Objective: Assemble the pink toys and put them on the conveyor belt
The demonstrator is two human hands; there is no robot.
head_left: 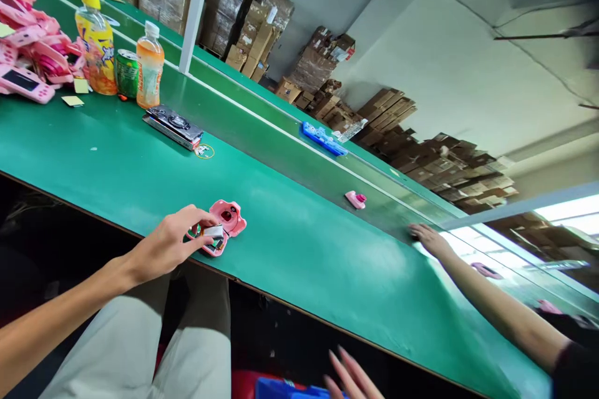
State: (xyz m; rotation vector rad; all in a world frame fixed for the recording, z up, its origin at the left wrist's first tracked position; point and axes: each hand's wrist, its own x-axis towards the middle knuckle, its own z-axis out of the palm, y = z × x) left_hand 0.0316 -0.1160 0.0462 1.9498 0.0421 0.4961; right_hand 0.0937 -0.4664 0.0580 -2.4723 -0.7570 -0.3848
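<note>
My left hand (171, 240) is closed over a small pink case at the table's front edge, with a silver battery-like piece (214, 232) between thumb and fingers. The case (228, 218) lies opened in two halves, one showing its hollow inside, the other holding green circuit parts and wires, partly covered by my fingers. Low in the view, past the table's front edge, my right hand (352, 377) shows only its fingers, spread apart with nothing between them. Beside it is a blue object (290, 389), cut off by the frame.
Another person's hand (428, 240) reaches onto the green table (299, 249) from the right. A pink camera (356, 199) and blue piece (324, 139) lie beyond. At left are bottles (150, 65), a can (126, 73), a dark device (173, 126) and piled pink cases (42, 43).
</note>
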